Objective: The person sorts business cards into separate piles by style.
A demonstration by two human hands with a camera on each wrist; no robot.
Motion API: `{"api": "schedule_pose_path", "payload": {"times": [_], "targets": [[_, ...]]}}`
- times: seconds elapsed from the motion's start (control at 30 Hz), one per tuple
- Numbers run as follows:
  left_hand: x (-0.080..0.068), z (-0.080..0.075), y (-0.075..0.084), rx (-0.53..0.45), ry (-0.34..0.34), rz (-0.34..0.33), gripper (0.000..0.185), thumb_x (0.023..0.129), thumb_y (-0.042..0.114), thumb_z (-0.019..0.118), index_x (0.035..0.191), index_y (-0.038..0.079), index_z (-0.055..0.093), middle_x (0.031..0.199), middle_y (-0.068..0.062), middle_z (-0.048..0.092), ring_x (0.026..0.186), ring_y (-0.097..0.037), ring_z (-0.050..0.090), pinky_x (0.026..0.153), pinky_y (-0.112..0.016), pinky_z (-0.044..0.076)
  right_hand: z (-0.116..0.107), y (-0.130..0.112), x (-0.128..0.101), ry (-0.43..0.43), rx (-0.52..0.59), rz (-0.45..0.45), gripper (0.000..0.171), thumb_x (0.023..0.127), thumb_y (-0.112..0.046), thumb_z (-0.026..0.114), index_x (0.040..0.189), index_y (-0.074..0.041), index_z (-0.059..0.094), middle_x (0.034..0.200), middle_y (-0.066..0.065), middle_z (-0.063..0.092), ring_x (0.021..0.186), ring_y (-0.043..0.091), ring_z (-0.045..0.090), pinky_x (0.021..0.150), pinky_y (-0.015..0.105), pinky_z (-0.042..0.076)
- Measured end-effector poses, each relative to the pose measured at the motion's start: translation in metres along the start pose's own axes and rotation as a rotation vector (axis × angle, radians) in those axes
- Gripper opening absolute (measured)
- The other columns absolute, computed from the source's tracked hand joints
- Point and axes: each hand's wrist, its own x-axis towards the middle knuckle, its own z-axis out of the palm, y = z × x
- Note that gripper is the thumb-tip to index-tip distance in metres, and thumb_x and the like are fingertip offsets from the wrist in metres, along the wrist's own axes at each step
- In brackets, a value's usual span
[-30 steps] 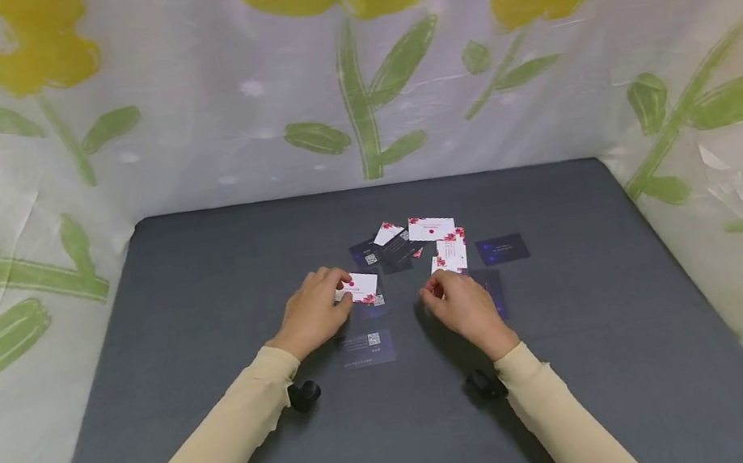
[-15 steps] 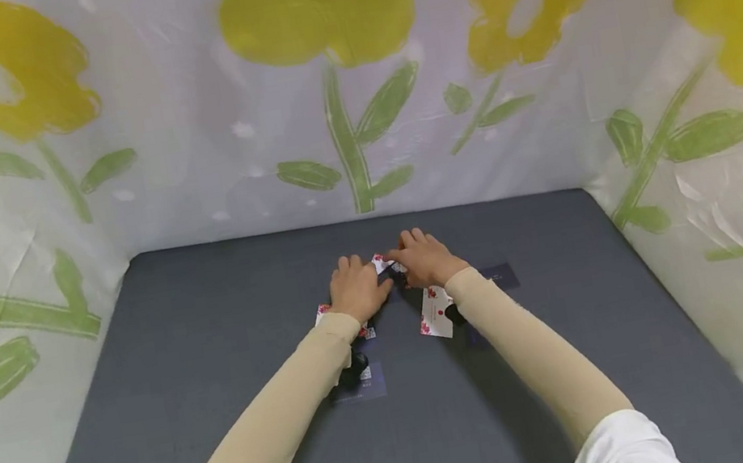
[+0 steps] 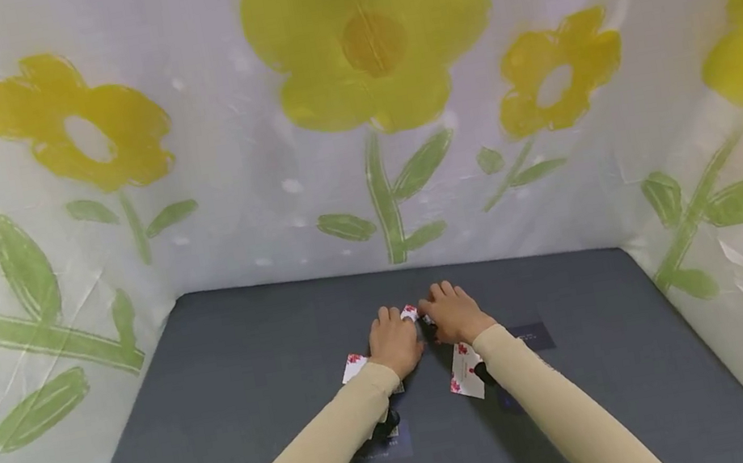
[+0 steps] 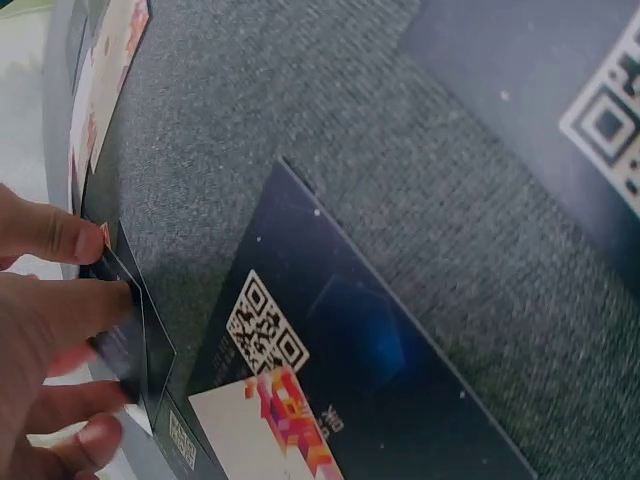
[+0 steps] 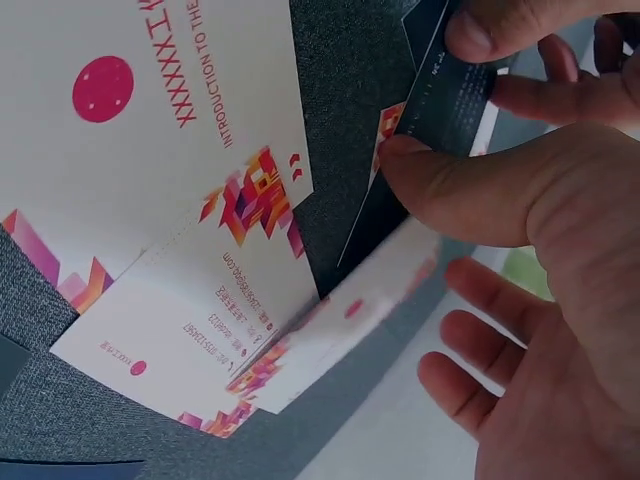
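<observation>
Several small business cards lie scattered toward the middle of the dark grey felt-covered table. Nearest the front edge, a dark navy card with a QR code sits under the left forearm, and a white card with red and pink printing lies beside the right sleeve. Farther on, the left hand pinches a dark card between thumb and fingers, while the right hand pinches another dark card, its remaining fingers relaxed. Both hands meet at the heap toward the far edge. By my judgement, gathering cards is under way; next comes a clean lift without disturbing neighbours.
</observation>
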Motion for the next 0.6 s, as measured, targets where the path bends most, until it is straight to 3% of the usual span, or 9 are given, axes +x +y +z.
{"api": "schedule_pose_path", "payload": {"times": [0.13,0.2,0.3,0.4,0.6], "targets": [[-0.012,0.007,0.006,-0.041,-0.018,-0.006,0.038,0.090,0.036,0.082,0.111,0.006,0.070,0.102,-0.011,0.062,0.092,-0.024,0.048,0.083,-0.038,0.052,0.016,-0.002,-0.016,0.059,0.010,-0.016,0.040,0.084,-0.015,0.088,0.113,-0.011,0.061,0.116,0.013,0.055,0.107,0.032,0.047,0.102,0.052,0.042],[-0.012,0.003,0.003,-0.070,0.007,-0.022,0.028,0.091,0.032,0.081,0.104,0.008,0.071,0.099,-0.009,0.062,0.091,-0.024,0.047,0.084,-0.038,0.052,0.018,-0.001,-0.017,0.127,0.010,-0.023,0.032,0.087,-0.015,0.085,0.110,-0.012,0.062,0.112,0.011,0.057,0.105,0.031,0.048,0.100,0.051,0.040],[-0.007,-0.008,-0.007,-0.114,0.046,-0.033,0.017,0.093,0.027,0.080,0.090,0.012,0.073,0.093,-0.007,0.062,0.088,-0.024,0.048,0.082,-0.037,0.052,0.013,0.001,-0.015,0.238,0.022,-0.027,0.018,0.092,-0.014,0.078,0.106,-0.013,0.067,0.107,0.008,0.065,0.101,0.029,0.052,0.097,0.049,0.040],[-0.003,-0.021,-0.020,-0.171,0.065,-0.026,0.018,0.094,0.027,0.079,0.081,0.015,0.074,0.089,-0.006,0.065,0.086,-0.023,0.050,0.080,-0.037,0.052,0.002,0.002,-0.012,0.341,0.047,-0.043,0.007,0.094,-0.014,0.076,0.099,-0.014,0.071,0.099,0.004,0.070,0.095,0.026,0.055,0.093,0.048,0.042],[-0.015,-0.049,-0.041,-0.396,0.060,-0.051,0.015,0.096,0.026,0.075,0.085,0.016,0.075,0.088,-0.001,0.068,0.084,-0.020,0.054,0.074,-0.035,0.048,-0.017,-0.007,-0.021,0.423,0.165,-0.048,0.004,0.095,-0.017,0.076,0.099,-0.015,0.075,0.098,0.002,0.074,0.092,0.024,0.059,0.089,0.044,0.046]]}}
